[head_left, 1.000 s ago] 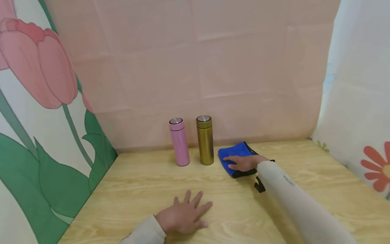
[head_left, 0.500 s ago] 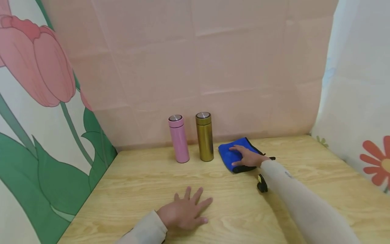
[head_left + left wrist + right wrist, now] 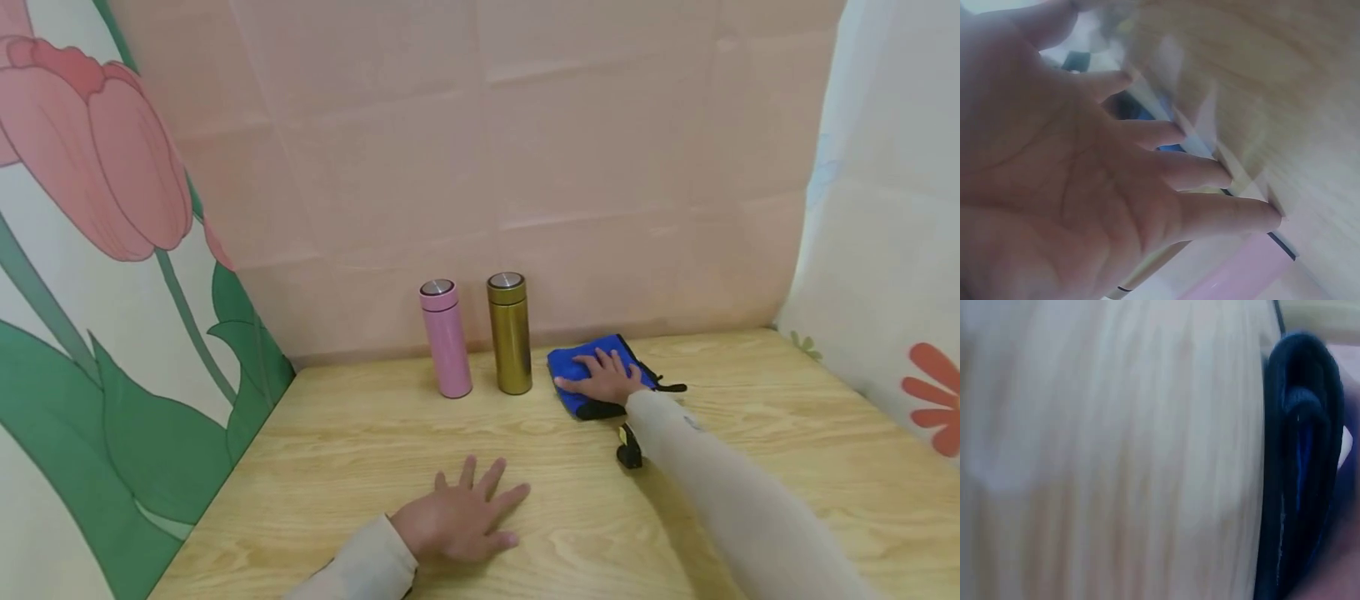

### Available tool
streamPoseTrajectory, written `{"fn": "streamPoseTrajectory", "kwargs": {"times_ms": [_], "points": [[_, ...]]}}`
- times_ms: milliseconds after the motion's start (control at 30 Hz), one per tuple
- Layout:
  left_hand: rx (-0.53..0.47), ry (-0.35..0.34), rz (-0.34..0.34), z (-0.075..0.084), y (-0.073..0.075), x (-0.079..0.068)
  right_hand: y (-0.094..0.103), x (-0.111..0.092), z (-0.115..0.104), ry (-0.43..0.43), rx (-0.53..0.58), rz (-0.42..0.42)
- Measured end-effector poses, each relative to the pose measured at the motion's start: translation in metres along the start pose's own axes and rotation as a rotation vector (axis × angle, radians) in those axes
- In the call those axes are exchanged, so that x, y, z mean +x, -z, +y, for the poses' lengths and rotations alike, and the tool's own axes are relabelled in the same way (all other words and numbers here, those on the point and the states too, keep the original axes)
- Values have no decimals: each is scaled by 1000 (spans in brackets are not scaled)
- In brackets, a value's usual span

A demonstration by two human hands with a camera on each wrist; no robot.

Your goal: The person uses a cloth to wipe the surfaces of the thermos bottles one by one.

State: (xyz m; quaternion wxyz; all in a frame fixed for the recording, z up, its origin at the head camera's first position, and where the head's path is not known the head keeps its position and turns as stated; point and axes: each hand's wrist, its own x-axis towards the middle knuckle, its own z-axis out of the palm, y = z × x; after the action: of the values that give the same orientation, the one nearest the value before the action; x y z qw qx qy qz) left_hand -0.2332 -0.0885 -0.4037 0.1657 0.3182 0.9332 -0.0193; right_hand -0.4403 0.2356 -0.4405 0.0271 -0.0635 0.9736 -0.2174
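A folded blue cloth (image 3: 564,360) with black edging lies at the back of the table. My right hand (image 3: 606,379) rests on it with the fingers spread flat. In the right wrist view the black folded edge of the cloth (image 3: 1302,375) shows in layers beside the wood, and most of the hand is out of sight. Nearer the front, my left hand (image 3: 461,521) is held palm down with fingers spread, holding nothing. The left wrist view shows its palm (image 3: 1079,175) and straight fingers. Whether it touches the table cannot be told.
A pink flask (image 3: 448,350) and a gold flask (image 3: 512,346) stand upright left of the cloth. Behind them hangs a pale pink sheet (image 3: 375,167). A black and yellow piece (image 3: 628,450) shows under the right forearm. The wooden table (image 3: 337,433) extends forward.
My right hand has lifted slightly, turned and settled flatter on the cloth, its fingers now pointing more away from me. The left hand has stayed about where it was.
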Motion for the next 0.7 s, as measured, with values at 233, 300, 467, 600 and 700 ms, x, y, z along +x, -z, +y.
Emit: {"fn": "streamPoseTrajectory", "kwargs": {"times_ms": [233,300,467,600,700], "points": [[7,1,8,2,-3,1,0,-9,-6,-112,96,99],[11,4,12,3,-3,1,3,-12,-9,-141,83,117],[9,11,15,4,1,-2,7,-7,-3,-142,4,108],[9,15,8,4,2,-2,17,-14,-1,-94,-27,90],[21,21,1,5,3,-2,23,-19,0,-51,-14,71]]}}
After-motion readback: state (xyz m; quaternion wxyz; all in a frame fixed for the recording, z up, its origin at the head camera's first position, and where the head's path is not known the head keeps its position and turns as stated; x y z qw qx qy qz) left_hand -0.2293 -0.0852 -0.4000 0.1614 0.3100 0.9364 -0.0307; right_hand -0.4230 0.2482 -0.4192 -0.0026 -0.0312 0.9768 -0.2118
